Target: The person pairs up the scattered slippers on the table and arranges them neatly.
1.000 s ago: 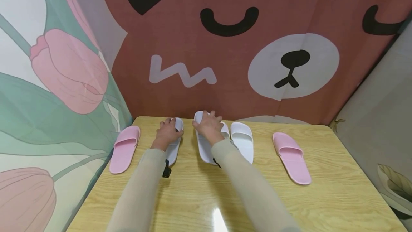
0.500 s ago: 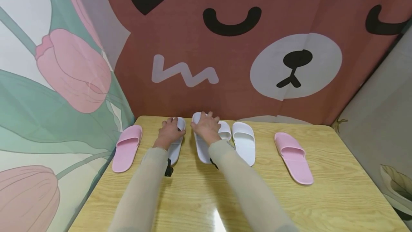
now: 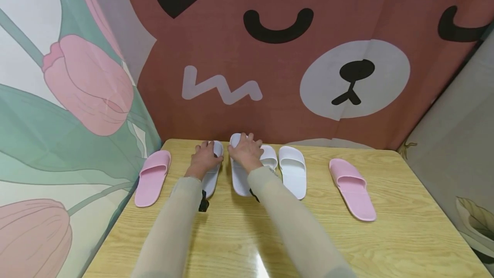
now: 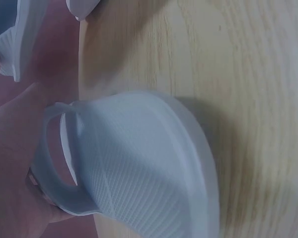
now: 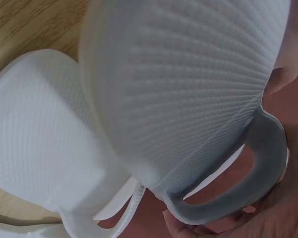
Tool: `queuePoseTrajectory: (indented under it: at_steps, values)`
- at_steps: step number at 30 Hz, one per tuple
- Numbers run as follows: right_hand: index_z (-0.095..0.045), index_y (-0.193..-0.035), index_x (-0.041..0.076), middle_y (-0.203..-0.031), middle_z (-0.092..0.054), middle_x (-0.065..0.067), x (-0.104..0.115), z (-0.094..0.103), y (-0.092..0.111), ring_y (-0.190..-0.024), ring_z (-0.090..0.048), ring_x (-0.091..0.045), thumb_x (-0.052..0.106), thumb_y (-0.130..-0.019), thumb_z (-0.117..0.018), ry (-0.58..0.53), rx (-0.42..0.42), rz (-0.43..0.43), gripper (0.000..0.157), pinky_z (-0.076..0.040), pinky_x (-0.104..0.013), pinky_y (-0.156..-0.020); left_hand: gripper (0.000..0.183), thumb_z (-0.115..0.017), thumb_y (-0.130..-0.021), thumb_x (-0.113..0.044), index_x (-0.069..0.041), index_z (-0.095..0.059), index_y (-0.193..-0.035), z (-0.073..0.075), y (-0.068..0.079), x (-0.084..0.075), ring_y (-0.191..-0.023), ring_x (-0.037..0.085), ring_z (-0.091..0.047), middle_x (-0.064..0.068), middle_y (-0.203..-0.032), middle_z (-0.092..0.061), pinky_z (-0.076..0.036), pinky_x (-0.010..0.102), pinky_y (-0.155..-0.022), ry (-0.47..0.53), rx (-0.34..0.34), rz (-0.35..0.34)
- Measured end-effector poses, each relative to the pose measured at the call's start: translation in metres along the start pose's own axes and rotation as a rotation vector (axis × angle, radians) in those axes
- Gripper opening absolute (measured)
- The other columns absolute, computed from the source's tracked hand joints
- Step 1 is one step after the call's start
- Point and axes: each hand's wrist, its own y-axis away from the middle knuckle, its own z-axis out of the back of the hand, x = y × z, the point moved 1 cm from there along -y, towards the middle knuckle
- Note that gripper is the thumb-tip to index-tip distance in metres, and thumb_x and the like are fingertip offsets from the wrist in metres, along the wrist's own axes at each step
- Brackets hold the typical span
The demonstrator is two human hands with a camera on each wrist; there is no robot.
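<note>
The left hand (image 3: pixel 203 158) curls around the strap of one pale slide slipper (image 3: pixel 210 179), and the right hand (image 3: pixel 246 152) grips its matching slipper (image 3: pixel 240 179) the same way. The straps stick up like handles, so they are probably the easiest part to hold. Both point their toes to the back of the wooden table (image 3: pixel 220 235); I can't tell if their soles touch it. A white slipper (image 3: pixel 294 179) sits near the right hand, and pink slippers (image 3: pixel 356 198) lie farther out.

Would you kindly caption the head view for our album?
Both hands hold white slide slippers between pink slippers on a wood-grain table.
</note>
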Motion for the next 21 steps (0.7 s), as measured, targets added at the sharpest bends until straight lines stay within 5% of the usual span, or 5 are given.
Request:
queuePoseTrajectory:
  at_steps: [21]
  values:
    - [-0.038, -0.153, 0.011, -0.149, -0.041, -0.015, 0.003, -0.017, -0.001, -0.132, -0.04, -0.049, 0.063, -0.095, -0.052, -0.004, 0.025, 0.004, 0.079, -0.045, -0.061, -0.097, 0.082, -0.06, -0.097, -0.044, -0.002, -0.027, -0.158, 0.001, 0.001, 0.001, -0.145, 0.046, -0.025, 0.023, -0.161, -0.026, -0.034, 0.068, -0.107, -0.003, -0.007, 0.012]
